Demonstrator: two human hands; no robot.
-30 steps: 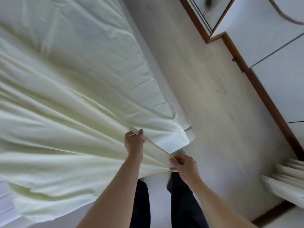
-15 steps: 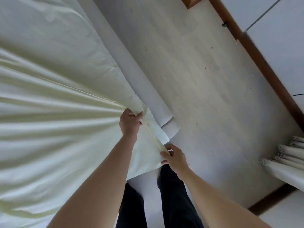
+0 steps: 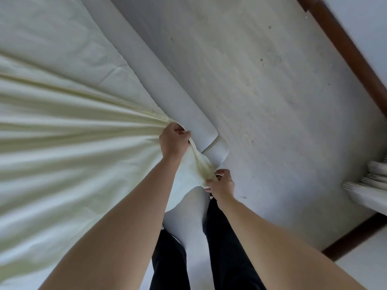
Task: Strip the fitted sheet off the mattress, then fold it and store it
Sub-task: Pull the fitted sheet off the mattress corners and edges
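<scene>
- Your left hand (image 3: 174,141) gripped a bunched fistful of the pale yellow fitted sheet (image 3: 69,143) near the mattress (image 3: 167,84) corner.
- Your right hand (image 3: 222,182), at five o'clock from the left, pinched the sheet's loose corner edge.
- The sheet fanned out in taut folds toward nine o'clock, lifted off the corner.
- The pale floor (image 3: 272,101) lay at three o'clock.

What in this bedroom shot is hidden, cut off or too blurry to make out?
Head view, the only one:
- Far corners of the sheet: cut off by the left edge, so whether they remain hooked on the mattress is unknown.
- Left hand fingertips: buried in bunched fabric.
- Right hand grip: mostly hidden behind its own back.
- Feet: hidden by the mattress corner and the legs.
- Pale slatted object at right: blurred, cropped.
</scene>
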